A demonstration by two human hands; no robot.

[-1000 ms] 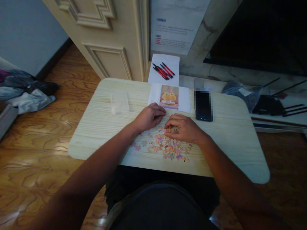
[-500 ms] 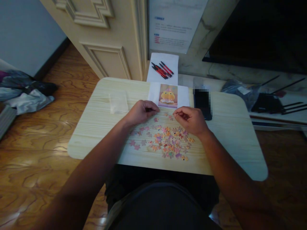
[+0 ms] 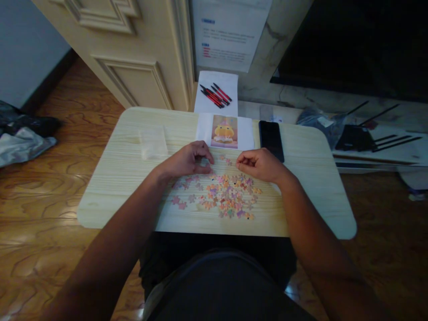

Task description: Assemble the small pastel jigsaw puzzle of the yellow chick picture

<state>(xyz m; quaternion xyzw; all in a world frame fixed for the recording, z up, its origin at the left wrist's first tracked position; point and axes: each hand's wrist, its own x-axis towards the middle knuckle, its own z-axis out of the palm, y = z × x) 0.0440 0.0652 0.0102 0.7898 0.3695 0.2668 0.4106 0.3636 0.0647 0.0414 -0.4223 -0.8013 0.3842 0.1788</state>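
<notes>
Loose jigsaw puzzle pieces (image 3: 230, 196) in pink, orange and purple lie in a spread heap on the light wooden table (image 3: 110, 178). My left hand (image 3: 190, 159) rests above the heap's left side, thumb and forefinger apart, with a pink piece close to the thumb tip. Across from it, my right hand (image 3: 259, 164) has its thumb and fingertips pinched together; whatever is between them is too small to make out. Between the hands, two or so joined-looking pieces (image 3: 226, 160) lie just below a printed picture (image 3: 224, 131) of a yellow cartoon figure.
A black phone (image 3: 271, 140) lies beyond my right hand. A clear plastic bag (image 3: 153, 141) is at the table's left. Several red and black pens (image 3: 216, 95) lie on white paper behind the picture. A black router (image 3: 355, 138) with antennas stands on the low shelf.
My left thumb and forefinger have spread apart and come down toward the pink piece. My right hand has drawn slightly away from the small pieces. The whole view has shifted a little.
</notes>
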